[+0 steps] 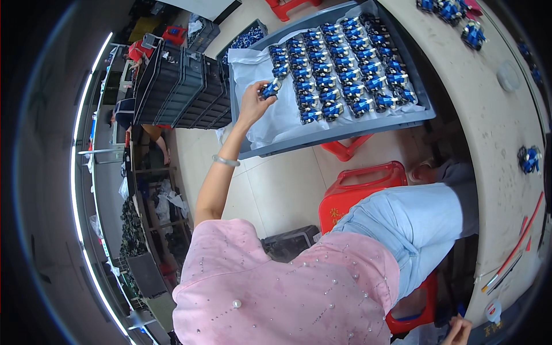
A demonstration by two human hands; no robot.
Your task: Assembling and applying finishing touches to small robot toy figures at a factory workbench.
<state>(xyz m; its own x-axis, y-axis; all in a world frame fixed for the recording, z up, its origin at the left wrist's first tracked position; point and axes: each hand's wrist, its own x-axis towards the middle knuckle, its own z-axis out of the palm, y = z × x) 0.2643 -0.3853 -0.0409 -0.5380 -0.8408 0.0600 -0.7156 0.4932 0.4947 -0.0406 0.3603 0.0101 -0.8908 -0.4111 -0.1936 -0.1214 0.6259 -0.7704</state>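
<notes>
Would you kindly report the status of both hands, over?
Left hand: grip on blue figure over white tray liner. Right hand: near table, contents unclear. Possible obstacle: figure rows close alongside.

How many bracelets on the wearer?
1: a pale bracelet on the left forearm; the left hand holds a blue figure. The right hand meets the picture's edge; another may be hidden.

pieces point(348, 75) rowed in tray point(345, 134); stacked crates point(187, 89) left; table point(463, 77) right
</notes>
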